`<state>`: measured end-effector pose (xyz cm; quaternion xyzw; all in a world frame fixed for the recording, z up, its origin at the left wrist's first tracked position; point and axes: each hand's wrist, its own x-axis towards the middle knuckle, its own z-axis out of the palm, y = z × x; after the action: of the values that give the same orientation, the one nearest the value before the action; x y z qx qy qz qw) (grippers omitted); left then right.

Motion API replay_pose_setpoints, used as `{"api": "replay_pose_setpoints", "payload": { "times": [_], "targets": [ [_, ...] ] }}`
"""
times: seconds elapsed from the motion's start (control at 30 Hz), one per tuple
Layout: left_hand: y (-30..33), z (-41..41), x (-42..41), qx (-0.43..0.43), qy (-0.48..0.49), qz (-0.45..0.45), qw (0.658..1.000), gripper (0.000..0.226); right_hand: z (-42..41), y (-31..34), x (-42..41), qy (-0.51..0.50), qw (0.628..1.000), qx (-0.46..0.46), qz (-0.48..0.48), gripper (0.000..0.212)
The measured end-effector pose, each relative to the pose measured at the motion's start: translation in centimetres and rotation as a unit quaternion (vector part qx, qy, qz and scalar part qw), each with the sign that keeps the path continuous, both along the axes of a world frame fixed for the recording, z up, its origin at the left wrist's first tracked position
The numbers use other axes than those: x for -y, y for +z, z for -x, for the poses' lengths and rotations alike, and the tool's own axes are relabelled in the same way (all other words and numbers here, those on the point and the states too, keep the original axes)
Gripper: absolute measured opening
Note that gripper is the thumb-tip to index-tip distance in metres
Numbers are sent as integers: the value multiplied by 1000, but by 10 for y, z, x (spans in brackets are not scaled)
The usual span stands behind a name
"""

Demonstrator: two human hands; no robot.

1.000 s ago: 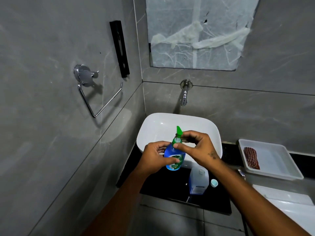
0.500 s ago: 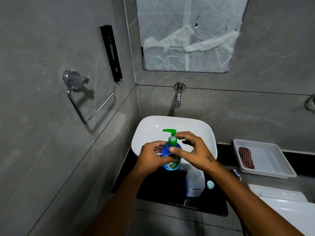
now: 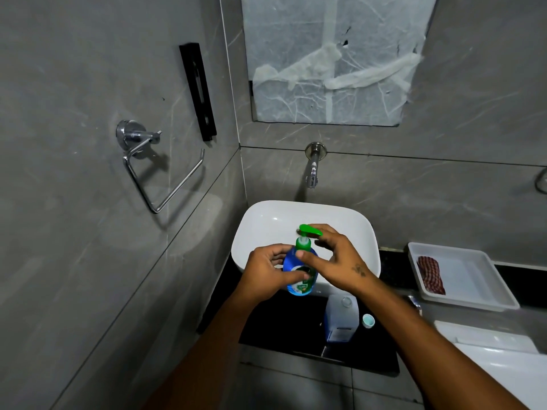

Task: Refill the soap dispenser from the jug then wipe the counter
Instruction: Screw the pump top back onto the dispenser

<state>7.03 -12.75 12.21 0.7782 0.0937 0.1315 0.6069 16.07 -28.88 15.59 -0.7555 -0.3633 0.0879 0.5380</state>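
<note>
Here our right hand's fingers (image 3: 305, 255) pinch the green pump collar (image 3: 303, 243) while our left hand (image 3: 268, 272) wraps the blue soap dispenser (image 3: 299, 273), held above the front rim of the white basin (image 3: 266, 220). We'd keep the bottle upright and steady and twist only the collar. The uncapped jug (image 3: 340, 318) waits on the black table (image 3: 281, 324), its cap (image 3: 368, 320) just beside it. The thread is hidden under our fingers, so we can't tell how loose it sits.
</note>
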Motion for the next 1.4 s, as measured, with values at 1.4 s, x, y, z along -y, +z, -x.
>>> {"api": "replay_pose_setpoints", "payload": {
  "times": [1.4],
  "targets": [
    [-6,12,-31,-25,-60,66,996,36,-16,79,-24,200,939,238,147,29]
  ]
}}
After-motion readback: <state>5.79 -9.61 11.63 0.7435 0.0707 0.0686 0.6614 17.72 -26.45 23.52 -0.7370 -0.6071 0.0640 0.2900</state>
